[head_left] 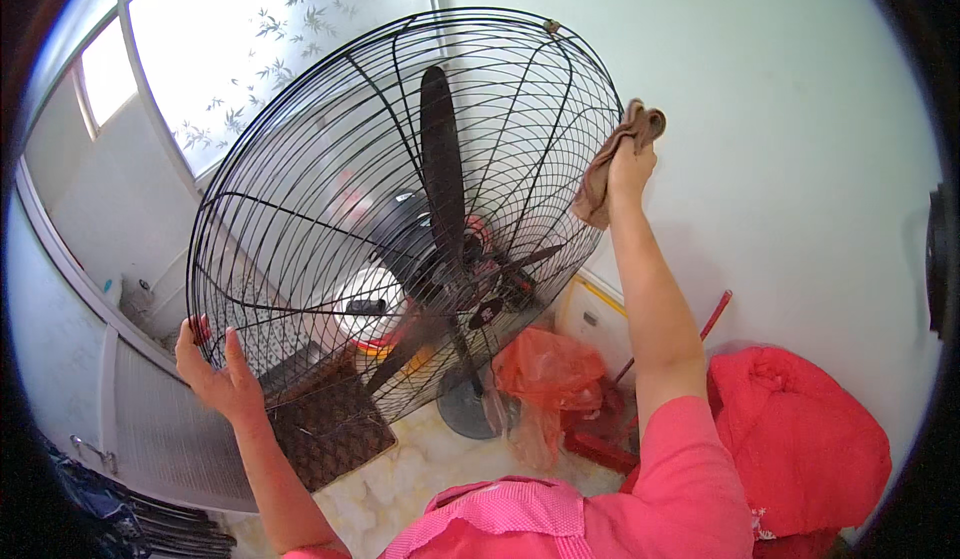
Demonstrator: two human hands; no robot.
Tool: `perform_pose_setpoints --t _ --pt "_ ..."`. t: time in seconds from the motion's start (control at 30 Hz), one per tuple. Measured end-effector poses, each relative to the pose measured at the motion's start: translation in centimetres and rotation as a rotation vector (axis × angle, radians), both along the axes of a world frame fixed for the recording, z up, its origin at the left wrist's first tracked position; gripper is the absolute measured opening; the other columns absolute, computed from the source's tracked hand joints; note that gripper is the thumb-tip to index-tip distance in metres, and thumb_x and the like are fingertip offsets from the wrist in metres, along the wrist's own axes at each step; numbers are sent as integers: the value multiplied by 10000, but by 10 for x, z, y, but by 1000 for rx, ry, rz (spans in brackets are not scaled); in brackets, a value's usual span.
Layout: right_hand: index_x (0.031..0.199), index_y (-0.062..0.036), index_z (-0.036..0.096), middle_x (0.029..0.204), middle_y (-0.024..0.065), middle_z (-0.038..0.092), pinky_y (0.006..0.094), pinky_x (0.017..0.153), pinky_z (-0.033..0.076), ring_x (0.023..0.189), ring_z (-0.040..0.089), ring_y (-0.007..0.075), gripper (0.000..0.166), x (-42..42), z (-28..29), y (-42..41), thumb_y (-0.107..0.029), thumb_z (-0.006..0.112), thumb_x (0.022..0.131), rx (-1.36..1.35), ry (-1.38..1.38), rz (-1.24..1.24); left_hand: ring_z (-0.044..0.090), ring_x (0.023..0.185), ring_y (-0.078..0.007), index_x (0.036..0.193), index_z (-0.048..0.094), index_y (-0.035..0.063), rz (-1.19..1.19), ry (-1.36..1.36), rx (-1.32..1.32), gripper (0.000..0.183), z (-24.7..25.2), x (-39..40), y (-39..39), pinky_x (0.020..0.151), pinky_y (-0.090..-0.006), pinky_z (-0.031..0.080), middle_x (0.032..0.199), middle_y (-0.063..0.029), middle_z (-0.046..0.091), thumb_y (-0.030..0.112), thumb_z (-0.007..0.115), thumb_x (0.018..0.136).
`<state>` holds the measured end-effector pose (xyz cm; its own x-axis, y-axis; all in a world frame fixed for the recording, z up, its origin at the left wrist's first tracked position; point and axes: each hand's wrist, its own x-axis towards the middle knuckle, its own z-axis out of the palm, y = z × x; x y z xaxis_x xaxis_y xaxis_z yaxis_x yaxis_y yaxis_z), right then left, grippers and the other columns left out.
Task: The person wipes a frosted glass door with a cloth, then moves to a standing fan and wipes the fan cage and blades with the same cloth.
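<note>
A large black electric fan, its wire guard (300, 233) tilted, fills the middle of the view, with dark blades (442, 154) inside and a round base (477, 403) on the floor. At the guard's right rim, my right hand (631, 173) grips a brown cloth (596, 184), part of it bunched above the fingers. My left hand (221, 371) is at the lower left rim, thumb and fingers spread around the edge of the guard; whether it bears any weight I cannot tell.
Behind the fan are a white-lidded bucket (369, 289) and a brown mat (330, 424). Red plastic bags (551, 368), a red stick (718, 314) and a bulky red padded cloth item (795, 431) lie to the right. A frosted window with leaf patterns (277, 26) stands upper left, beside a pale wall (765, 124).
</note>
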<state>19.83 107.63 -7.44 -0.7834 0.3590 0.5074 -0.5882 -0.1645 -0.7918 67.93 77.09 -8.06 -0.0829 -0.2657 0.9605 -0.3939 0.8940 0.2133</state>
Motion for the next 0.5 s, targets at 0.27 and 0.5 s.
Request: perform_pose_setpoints --t 0.27,0.5 --pt "1177 -34 517 1268 227 404 501 1005 282 1175 362 406 522 185 73 -75 -159 665 692 526 860 -207 523 934 -245 1189 494 -39 -113 28 -20 462 9 -5 8 841 -376 398 1008 -119 537 178 689 831" --pt "1228 -19 456 1331 242 333 533 1032 229 1237 306 429 641 189 53 -85 -243 687 674 668 799 -238 536 938 -260 1195 498 -30 -75 -21 -29 489 11 0 13 851 -384 374 1010 -119 572 190 700 809"
